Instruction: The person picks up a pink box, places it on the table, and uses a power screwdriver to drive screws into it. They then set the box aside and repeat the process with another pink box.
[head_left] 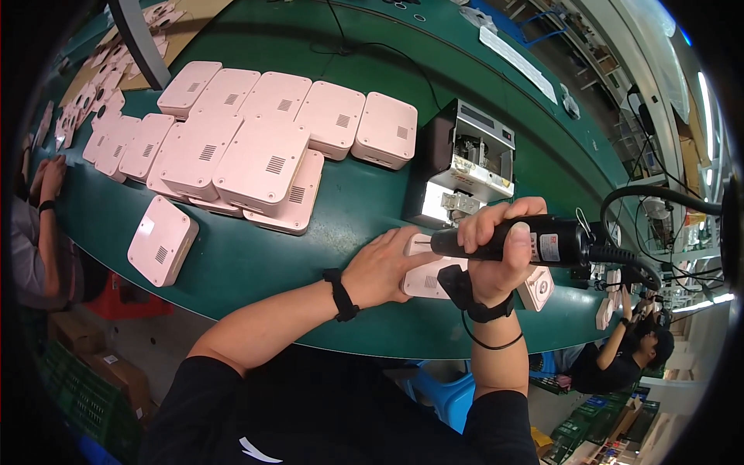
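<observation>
My right hand is wrapped round a black electric screwdriver, held nearly level. Its thin bit reaches left to a corner of a pale pink plastic case; whether it sits in a screw hole I cannot tell. My left hand grips the left side of this case against the green table, thumb near the bit. Another pale case lies right of my right wrist, partly covered. Several like cases with slotted vents are grouped and partly stacked at the left, and a single case lies nearer me.
Beyond my hands stands an open-fronted metal machine, likely a screw feeder. A thick black cable loops at the right. A grey post rises at the far left. Co-workers sit at the left and right.
</observation>
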The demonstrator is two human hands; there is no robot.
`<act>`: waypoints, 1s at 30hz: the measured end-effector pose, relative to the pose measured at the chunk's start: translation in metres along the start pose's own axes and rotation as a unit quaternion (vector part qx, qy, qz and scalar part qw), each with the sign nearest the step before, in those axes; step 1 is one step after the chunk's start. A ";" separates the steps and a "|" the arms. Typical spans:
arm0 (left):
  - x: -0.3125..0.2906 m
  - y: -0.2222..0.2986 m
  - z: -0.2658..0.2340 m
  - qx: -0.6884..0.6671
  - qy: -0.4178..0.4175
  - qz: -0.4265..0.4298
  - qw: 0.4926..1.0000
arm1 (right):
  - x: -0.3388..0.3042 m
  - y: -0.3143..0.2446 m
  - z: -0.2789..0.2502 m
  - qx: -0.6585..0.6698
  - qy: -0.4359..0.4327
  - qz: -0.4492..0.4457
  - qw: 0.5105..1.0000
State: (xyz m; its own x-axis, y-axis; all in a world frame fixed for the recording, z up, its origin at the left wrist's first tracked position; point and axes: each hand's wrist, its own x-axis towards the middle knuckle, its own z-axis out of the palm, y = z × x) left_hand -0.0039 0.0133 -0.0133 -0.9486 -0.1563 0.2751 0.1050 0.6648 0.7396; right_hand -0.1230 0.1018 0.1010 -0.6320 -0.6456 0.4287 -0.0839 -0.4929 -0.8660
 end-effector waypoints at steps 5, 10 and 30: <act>-0.001 0.001 0.000 -0.003 0.003 0.006 1.000 | -0.002 0.001 0.002 -0.002 0.007 -0.003 1.000; -0.001 0.002 -0.003 -0.002 -0.005 0.004 1.000 | -0.005 0.001 0.005 -0.043 0.007 -0.022 0.999; -0.019 -0.010 -0.033 0.018 -0.018 -0.034 0.999 | 0.005 -0.035 -0.036 -0.076 0.127 0.004 0.989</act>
State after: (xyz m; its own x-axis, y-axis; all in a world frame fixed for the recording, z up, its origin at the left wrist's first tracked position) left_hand 0.0232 -0.0143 -0.0061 -0.9632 -0.1763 0.2029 0.0300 0.6797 0.7329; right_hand -0.1514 0.1372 0.1244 -0.8040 -0.4725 0.3610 -0.1818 -0.3827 -0.9058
